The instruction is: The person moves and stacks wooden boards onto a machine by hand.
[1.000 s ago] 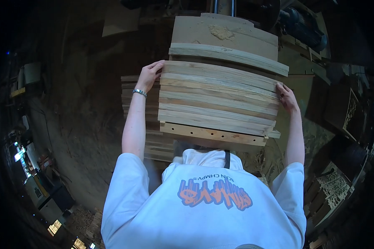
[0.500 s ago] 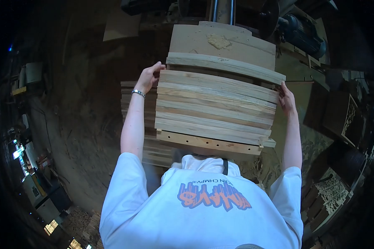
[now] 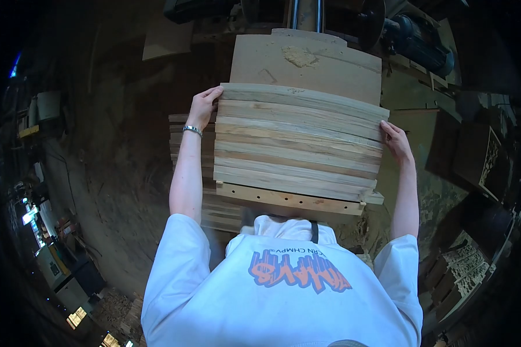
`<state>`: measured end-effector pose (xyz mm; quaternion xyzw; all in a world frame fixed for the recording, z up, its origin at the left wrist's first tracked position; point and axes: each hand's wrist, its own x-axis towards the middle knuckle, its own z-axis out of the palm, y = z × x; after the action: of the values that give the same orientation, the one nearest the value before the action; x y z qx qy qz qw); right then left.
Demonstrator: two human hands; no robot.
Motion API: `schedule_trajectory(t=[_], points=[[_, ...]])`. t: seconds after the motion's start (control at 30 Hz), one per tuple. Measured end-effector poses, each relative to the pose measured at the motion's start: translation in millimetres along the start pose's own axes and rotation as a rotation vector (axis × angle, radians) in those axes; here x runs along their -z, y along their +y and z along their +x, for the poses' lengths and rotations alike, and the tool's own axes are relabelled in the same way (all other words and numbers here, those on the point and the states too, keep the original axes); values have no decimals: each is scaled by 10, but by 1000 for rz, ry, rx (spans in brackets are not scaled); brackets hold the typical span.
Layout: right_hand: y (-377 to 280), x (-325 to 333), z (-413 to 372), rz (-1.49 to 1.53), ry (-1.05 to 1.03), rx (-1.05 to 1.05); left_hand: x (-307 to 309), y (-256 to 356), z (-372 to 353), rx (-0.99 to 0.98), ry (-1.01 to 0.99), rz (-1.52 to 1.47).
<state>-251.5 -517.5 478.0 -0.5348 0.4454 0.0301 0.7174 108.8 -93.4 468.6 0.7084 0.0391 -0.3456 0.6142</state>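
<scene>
A row of wooden boards (image 3: 298,136) lies edge to edge in front of my chest. The farthest board (image 3: 304,98) rests against the others. My left hand (image 3: 201,109) is closed on that board's left end, its fingertips at the far corner. At the opposite end, my right hand (image 3: 397,140) has its thumb and fingers bent around the board's right end; some fingers are hidden beneath. Nearest me is a pale wooden rail (image 3: 283,198) with several dark holes along its face.
Beyond the boards is a flat panel (image 3: 260,61) bearing a small heap of sawdust (image 3: 300,56). A motor (image 3: 419,46) stands at the far right. More stacked wood (image 3: 176,139) sits lower at the left. Bins of wood pieces (image 3: 466,266) are at the right.
The farthest board has come toward me and slightly left, closing the gap to the row. Both hands moved with it, and more of the panel behind now shows.
</scene>
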Motion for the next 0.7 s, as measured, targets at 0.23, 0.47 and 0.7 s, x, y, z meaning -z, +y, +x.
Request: schedule_trajectory(t=[0.23,0.47,0.7], points=[[37,122,87,-1,-42,-7,26,-90,85,-3,-42,-51],[193,108,-157,-127,-92,-23,61,-158,-228,45,-100,-45],[365,175,-392,-146,-183,-90,343,-635,-900,85,-125,-129]])
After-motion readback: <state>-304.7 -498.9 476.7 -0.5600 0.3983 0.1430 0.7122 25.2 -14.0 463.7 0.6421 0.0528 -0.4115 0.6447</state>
